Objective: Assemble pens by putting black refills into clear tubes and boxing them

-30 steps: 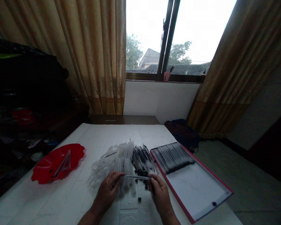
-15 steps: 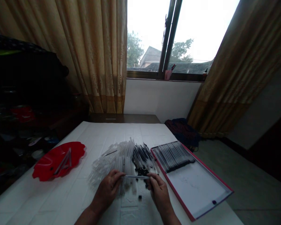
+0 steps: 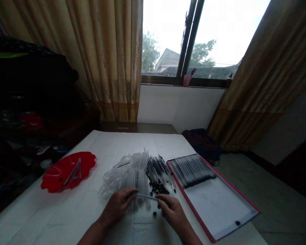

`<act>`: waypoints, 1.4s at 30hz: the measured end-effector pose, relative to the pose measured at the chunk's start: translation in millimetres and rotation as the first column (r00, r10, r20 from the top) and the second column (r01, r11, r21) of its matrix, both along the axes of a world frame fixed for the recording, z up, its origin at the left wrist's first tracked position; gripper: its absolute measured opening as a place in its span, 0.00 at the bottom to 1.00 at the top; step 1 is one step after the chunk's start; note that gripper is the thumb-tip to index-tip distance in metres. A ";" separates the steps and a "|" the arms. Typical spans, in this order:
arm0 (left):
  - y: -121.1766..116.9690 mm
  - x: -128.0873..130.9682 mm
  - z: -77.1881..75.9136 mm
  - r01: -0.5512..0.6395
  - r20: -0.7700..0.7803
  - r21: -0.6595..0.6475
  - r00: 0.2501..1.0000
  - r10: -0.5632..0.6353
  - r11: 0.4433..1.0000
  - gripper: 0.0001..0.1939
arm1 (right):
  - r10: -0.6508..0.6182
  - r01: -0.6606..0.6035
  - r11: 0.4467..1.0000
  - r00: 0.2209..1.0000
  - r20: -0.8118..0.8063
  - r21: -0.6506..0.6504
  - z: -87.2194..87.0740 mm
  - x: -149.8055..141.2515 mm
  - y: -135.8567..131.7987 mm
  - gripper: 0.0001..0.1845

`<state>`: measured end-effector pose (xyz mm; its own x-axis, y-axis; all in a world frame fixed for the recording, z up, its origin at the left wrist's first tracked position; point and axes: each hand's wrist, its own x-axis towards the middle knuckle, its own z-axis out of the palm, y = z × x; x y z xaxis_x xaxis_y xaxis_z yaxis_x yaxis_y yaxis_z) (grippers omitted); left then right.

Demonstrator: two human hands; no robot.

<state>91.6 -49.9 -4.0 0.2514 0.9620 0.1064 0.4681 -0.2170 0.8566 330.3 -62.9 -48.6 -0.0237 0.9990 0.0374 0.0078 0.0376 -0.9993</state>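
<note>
A thin, pale pen spans the gap between my two hands above the table, nearly level and tipping down a little to the right. Its left end is pinched in the thumb and fingers of my left hand. My right hand grips the other end, whose tip the fingers hide. Just beyond my hands lies a heap of clear pen barrels. Beside it are thin black-ended refills and scattered small black caps. One loose black cap sits nearer me, between my wrists.
On the right, a red-edged shallow tray holds a row of black-ended pens at its far end. A red scalloped plate with some clear pieces stands at the left. Dark clutter lies beyond the table's left edge.
My right hand has come closer to my left, so less of the pen shows between them. The pen now slants slightly. The whole view has shifted a little.
</note>
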 end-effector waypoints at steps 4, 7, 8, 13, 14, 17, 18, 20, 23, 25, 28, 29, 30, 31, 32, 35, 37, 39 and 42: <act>7.0 -0.8 -7.0 -0.036 0.192 -0.244 0.978 0.085 0.969 0.20 | 0.202 -0.216 0.975 0.958 0.206 0.049 7.9 8.1 3.7 0.15; 10.4 2.3 -12.2 -0.074 0.213 -0.280 0.967 0.138 0.957 0.23 | 0.164 -0.244 0.954 0.910 0.381 0.172 13.5 9.0 7.9 0.13; 11.0 3.4 -13.8 -0.090 0.215 -0.294 0.964 0.158 0.952 0.23 | 0.145 -0.248 0.948 0.895 0.421 0.200 14.0 8.4 9.1 0.12; 12.4 6.0 -20.1 -0.134 0.208 -0.377 0.952 0.224 0.917 0.24 | 0.106 -0.251 0.939 0.861 0.497 0.236 9.2 5.5 12.4 0.12; 12.6 6.1 -20.7 -0.135 0.206 -0.394 0.951 0.230 0.909 0.24 | 0.109 -0.257 0.938 0.854 0.508 0.232 8.1 5.4 12.7 0.12; 13.1 6.5 -21.4 -0.129 0.209 -0.431 0.949 0.238 0.893 0.23 | 0.111 -0.268 0.938 0.835 0.540 0.220 6.2 5.8 13.1 0.12; 13.2 6.8 -21.8 -0.124 0.212 -0.438 0.948 0.237 0.890 0.23 | 0.109 -0.269 0.938 0.830 0.548 0.221 6.0 6.0 13.0 0.12; 13.5 7.1 -23.7 -0.117 0.222 -0.446 0.946 0.237 0.887 0.21 | 0.107 -0.275 0.935 0.819 0.564 0.223 6.3 6.1 12.5 0.12; 14.5 6.8 -29.2 -0.112 0.237 -0.455 0.941 0.241 0.883 0.21 | 0.106 -0.288 0.931 0.801 0.589 0.224 7.9 5.5 11.8 0.12; 15.5 6.3 -33.1 -0.107 0.244 -0.459 0.940 0.241 0.882 0.21 | 0.111 -0.301 0.928 0.786 0.608 0.220 9.0 5.1 11.5 0.12; 16.6 6.0 -35.9 -0.104 0.250 -0.463 0.938 0.242 0.880 0.21 | 0.119 -0.325 0.923 0.751 0.650 0.206 9.3 4.2 10.8 0.14; 16.8 6.2 -35.7 -0.103 0.252 -0.466 0.937 0.244 0.879 0.21 | 0.119 -0.330 0.922 0.739 0.664 0.201 9.1 3.5 10.4 0.14; 16.9 6.5 -34.9 -0.103 0.255 -0.469 0.935 0.246 0.877 0.21 | 0.118 -0.331 0.923 0.729 0.675 0.196 9.2 2.4 9.8 0.14; 17.0 6.9 -33.6 -0.101 0.259 -0.472 0.934 0.248 0.876 0.21 | 0.114 -0.327 0.926 0.721 0.684 0.190 9.7 0.9 9.1 0.14; 17.0 7.4 -31.9 -0.098 0.264 -0.476 0.932 0.248 0.874 0.21 | 0.109 -0.319 0.930 0.714 0.692 0.183 10.9 -0.8 8.2 0.14; 18.2 7.6 -25.8 -0.083 0.284 -0.486 0.926 0.247 0.870 0.23 | 0.108 -0.303 0.942 0.683 0.723 0.145 21.3 -4.0 4.3 0.14; 20.7 5.1 -21.6 -0.068 0.295 -0.494 0.925 0.241 0.867 0.26 | 0.119 -0.306 0.944 0.663 0.739 0.122 33.1 0.5 1.8 0.14; 24.4 -0.2 -17.1 -0.058 0.317 -0.504 0.916 0.247 0.862 0.31 | 0.096 -0.284 0.949 0.673 0.733 0.137 46.0 14.3 1.4 0.14; 28.7 -11.6 -8.3 -0.059 0.394 -0.537 0.865 0.311 0.842 0.35 | -0.064 -0.115 0.972 0.708 0.704 0.204 61.3 50.0 8.0 0.17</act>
<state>80.0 -21.2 -12.2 0.1080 0.9350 -0.3379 -0.0096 0.3408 0.9401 380.3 -55.0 12.7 -0.1576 0.9643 0.2128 0.6978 0.2612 -0.6670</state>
